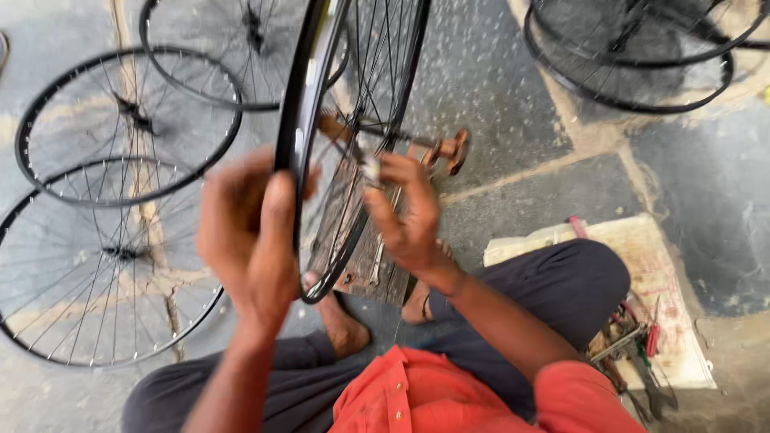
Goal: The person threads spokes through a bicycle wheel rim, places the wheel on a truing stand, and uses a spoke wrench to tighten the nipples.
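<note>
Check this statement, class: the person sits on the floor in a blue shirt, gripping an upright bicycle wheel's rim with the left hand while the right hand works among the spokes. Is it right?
One detail is wrong. The head view shows the shirt is orange-red, not blue. The rest stands: the left hand grips the rim of the upright wheel, and the right hand works among the spokes.

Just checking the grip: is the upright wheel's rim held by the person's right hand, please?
No, the left hand grips the rim, while the right hand reaches among the spokes.

upright wheel [337, 120] cut off at top, both hands blurred
</note>
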